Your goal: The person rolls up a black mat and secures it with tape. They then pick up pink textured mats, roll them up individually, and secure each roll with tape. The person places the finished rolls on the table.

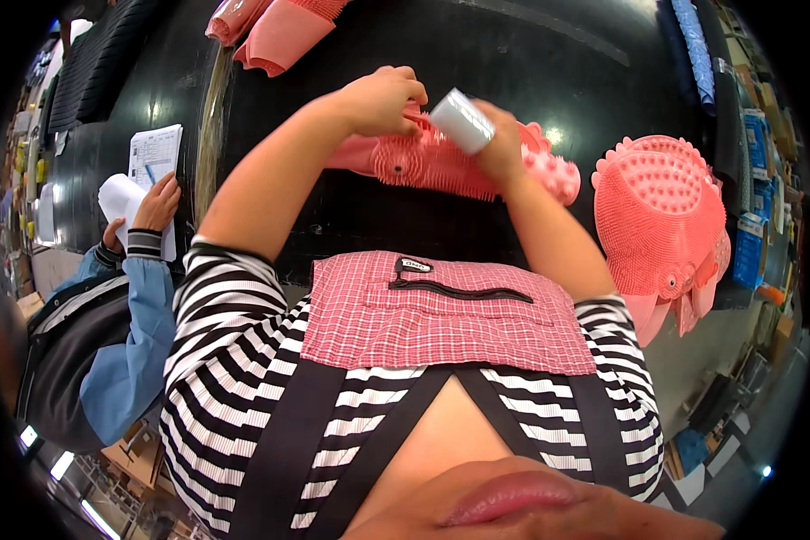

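Note:
A pink, rubbery mat covered in soft bristles (450,173), rolled into a long bundle, lies across the dark table in front of me. My left hand (380,103) is closed at its upper edge, fingertips pinching the pink material; the exact grip is partly hidden. In my right hand (506,148) is a shiny silvery-clear roll (462,121) that looks like wide tape, held tilted just above the bundle. Knobbly nubs show on the bundle's right end. To the right, more pink bristled mats (661,216) hang over the table's near edge.
Other rolled pink pieces (283,40) lie at the far left of the black table (549,81). At left, a co-worker's hand (157,202) rests by printed sheets (156,153) and a blue pen. Blue boxes (751,238) and fabric rolls (693,54) stand at the right.

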`<state>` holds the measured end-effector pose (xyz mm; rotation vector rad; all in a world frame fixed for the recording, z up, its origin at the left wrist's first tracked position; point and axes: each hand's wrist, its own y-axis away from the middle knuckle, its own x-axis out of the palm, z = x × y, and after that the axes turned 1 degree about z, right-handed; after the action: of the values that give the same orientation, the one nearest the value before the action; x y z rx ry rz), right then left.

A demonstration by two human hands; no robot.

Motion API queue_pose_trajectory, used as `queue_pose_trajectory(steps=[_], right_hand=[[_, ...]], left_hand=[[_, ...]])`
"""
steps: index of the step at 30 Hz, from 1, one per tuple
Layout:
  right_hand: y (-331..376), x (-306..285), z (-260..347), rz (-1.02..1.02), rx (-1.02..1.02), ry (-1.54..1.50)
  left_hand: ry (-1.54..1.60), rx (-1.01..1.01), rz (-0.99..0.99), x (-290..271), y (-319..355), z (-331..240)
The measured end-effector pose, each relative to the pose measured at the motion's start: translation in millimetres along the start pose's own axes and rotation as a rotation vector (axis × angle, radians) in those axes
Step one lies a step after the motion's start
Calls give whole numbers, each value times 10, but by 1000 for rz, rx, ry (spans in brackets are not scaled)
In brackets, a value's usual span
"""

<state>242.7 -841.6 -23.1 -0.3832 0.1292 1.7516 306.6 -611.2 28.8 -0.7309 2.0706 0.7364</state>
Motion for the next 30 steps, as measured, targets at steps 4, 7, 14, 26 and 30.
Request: queue_pose_trajectory(steps=[4, 7, 14, 26, 30], right_hand=[[-707, -221, -320, -23, 195, -256], [-1032, -294, -383, -31, 157, -248], [-756, -291, 343, 53, 25, -294], [684, 84, 560, 191, 133, -466], [753, -399, -7, 124, 347, -405]], left_hand=[[-158, 197, -565, 520, 470, -342], [-390, 97, -591, 763, 472, -406], [-355, 18, -366, 266, -286, -57], [-177, -211, -132, -91, -589, 1], [-201, -206, -259, -16, -475, -8]])
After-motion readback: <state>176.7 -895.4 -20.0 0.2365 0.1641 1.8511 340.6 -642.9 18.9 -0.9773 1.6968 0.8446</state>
